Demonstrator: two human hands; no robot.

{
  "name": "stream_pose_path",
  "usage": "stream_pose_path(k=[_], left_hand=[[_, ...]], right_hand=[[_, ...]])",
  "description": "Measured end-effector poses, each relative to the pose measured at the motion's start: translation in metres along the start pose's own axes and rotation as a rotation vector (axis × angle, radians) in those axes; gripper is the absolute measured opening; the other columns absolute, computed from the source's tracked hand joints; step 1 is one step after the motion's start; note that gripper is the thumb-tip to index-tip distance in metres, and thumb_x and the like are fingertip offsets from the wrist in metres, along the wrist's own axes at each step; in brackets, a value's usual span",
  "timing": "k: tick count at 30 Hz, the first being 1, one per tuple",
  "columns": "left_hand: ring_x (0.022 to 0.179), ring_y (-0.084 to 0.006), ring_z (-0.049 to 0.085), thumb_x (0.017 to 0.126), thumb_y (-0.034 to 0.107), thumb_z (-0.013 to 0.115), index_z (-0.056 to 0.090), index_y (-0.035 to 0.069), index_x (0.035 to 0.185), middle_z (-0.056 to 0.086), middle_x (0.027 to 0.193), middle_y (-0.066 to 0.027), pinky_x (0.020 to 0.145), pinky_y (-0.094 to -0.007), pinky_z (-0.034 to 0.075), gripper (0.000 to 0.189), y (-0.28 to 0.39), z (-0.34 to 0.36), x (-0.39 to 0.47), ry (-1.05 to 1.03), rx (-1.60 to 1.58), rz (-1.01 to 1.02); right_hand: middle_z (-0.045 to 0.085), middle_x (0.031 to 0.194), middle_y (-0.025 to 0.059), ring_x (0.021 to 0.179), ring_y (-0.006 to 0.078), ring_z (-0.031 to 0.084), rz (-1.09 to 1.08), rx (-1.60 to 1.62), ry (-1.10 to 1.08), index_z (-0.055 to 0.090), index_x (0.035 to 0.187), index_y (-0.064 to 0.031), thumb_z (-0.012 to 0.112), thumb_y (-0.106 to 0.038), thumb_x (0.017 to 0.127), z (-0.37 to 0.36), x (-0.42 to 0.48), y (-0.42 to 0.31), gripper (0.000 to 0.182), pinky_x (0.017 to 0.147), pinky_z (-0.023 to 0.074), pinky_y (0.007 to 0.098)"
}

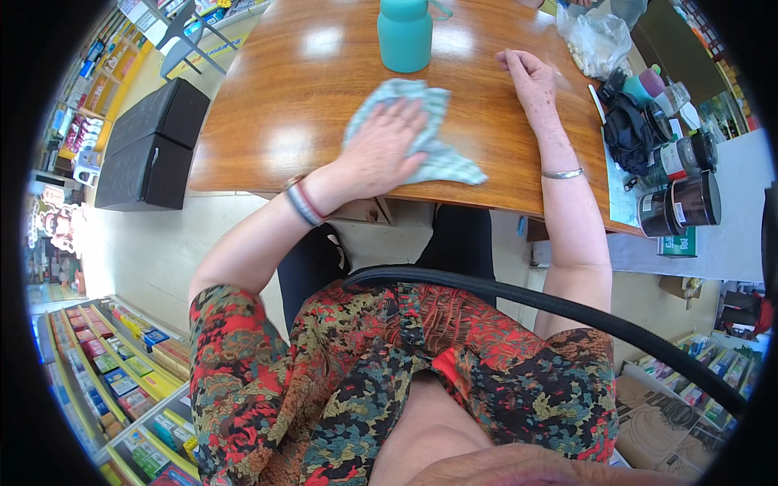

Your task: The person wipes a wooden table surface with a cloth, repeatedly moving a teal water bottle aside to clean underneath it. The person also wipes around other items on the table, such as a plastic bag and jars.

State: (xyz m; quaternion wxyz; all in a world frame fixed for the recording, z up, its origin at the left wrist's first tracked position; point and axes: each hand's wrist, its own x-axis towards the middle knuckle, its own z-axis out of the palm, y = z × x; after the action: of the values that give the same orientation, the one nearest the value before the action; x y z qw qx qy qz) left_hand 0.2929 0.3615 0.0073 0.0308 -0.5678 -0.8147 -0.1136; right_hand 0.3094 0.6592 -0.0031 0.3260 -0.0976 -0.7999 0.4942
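My left hand (384,144) is spread palm down on a green-and-white checked cloth (453,164), holding it against the wooden table (273,121) near the front edge. The hand and cloth are slightly blurred. A turquoise bottle (405,36) with a strap stands just beyond the cloth. To the right, my right hand (530,82) is held at the tabletop with its fingers loosely curled in and the thumb against them. Nothing shows in it, though its palm side is hidden. A silver bangle circles that forearm.
Dark-lidded jars (696,197), a black folded item (627,130) and bottles crowd the table's right side. A clear plastic bag (598,42) lies at the far right. Black boxes (146,152) and a grey chair (182,42) stand left on the floor. A black cable (486,285) crosses before my torso.
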Motion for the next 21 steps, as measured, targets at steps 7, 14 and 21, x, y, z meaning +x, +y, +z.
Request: stream_pose_path(k=[7, 14, 21], left_hand=[[0.134, -0.0381, 0.029, 0.093, 0.037, 0.044, 0.039, -0.003, 0.134, 0.037, 0.141, -0.0243, 0.111, -0.0474, 0.021, 0.058, 0.038, 0.040, 0.105, 0.142, -0.124, 0.061], [0.084, -0.0219, 0.062, 0.088, 0.033, 0.061, 0.063, 0.000, 0.109, 0.067, 0.093, -0.0141, 0.075, -0.0345, 0.050, 0.039, 0.012, -0.016, 0.089, 0.173, -0.497, -0.090], [0.089, -0.0211, 0.062, 0.073, 0.045, 0.077, 0.057, -0.005, 0.116, 0.064, 0.099, -0.0172, 0.076, -0.0325, 0.050, 0.069, -0.083, -0.051, 0.050, 0.374, -0.273, -0.497]], right_hand=[[0.070, 0.087, 0.0030, 0.080, 0.0095, 0.062, -0.036, 0.185, 0.034, 0.070, 0.095, 0.0000, 0.058, -0.024, 0.092, -0.007, 0.002, -0.010, 0.026, 0.076, 0.0491, 0.0246], [0.069, 0.092, 0.0035, 0.083, 0.0092, 0.061, 0.025, 0.056, -0.184, 0.069, 0.099, -0.0012, 0.059, -0.025, 0.092, -0.023, -0.007, -0.032, 0.026, 0.076, 0.0481, 0.0237], [0.066, 0.104, 0.0109, 0.102, 0.0235, 0.058, -0.164, -0.325, -0.598, 0.068, 0.105, -0.0067, 0.069, -0.041, 0.079, -0.013, -0.030, -0.061, 0.043, 0.088, 0.0451, 0.0348]])
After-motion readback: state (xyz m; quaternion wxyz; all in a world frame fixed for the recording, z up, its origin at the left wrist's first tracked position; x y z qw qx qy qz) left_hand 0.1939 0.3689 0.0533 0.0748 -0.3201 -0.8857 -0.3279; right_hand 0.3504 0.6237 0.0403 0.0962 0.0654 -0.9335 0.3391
